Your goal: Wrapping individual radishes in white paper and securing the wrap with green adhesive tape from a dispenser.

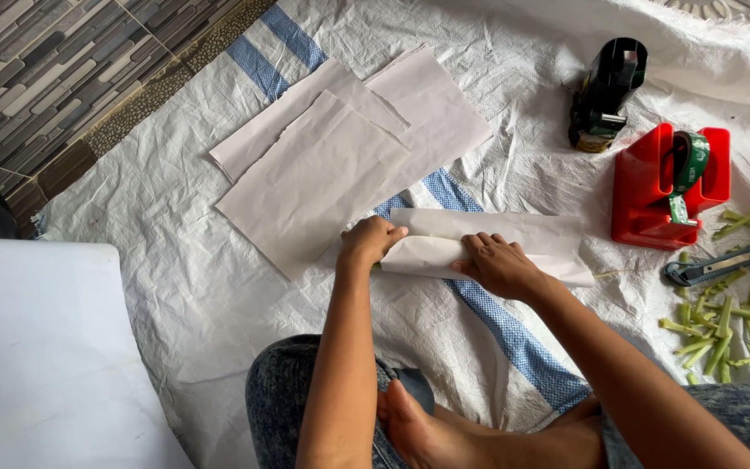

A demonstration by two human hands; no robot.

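My left hand [369, 241] grips the left end of a long roll of pale grey paper [514, 239] that lies across the white woven sheet [175, 260]. On the roll's middle rests my right hand [496, 263], palm down, with the fingers curled over the paper's edge. The roll's right end reaches toward the red tape dispenser [644, 187]. What is inside the roll is hidden.
Several flat paper sheets [323, 169] lie stacked beyond my hands. At right stand the red dispenser with green tape [690, 161], a black tape dispenser [605, 91], a utility knife [718, 265] and several cut green stems [726, 326]. A white board [36, 347] lies at left. Tiled floor [36, 69] is beyond.
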